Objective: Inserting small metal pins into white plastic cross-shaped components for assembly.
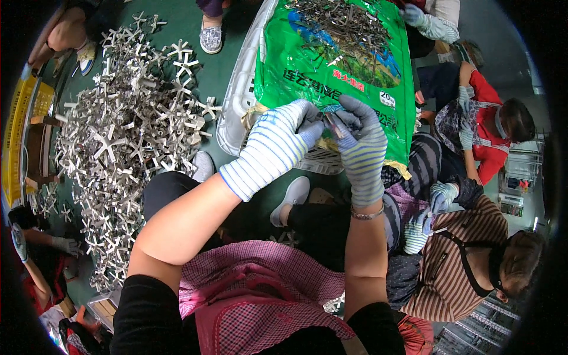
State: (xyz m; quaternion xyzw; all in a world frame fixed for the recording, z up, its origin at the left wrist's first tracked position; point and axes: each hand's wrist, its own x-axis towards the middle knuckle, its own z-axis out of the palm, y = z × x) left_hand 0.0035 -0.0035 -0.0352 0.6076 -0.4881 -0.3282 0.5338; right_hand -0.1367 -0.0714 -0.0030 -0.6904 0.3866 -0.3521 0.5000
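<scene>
My left hand [278,142], in a striped glove with grey fingertips, is closed in a pinch; what it grips is hidden behind the fingers. Close beside it, my right hand [364,151] wears the same kind of glove, its fingers curled round a slim metal piece [336,125]. Both hands are just over the near edge of a green plastic bag [278,65] spread flat. On the bag's far part lies a pile of small thin metal pieces [349,26]. A white plastic crate [236,112] shows under the bag.
A large heap of grey star-shaped metal parts [136,130] covers the floor at left, beside a yellow crate [23,136]. Gloved co-workers sit close on the right, one in a striped shirt [458,260], one in red [485,118]. Another person's gloved hand [429,23] is at the bag's far right.
</scene>
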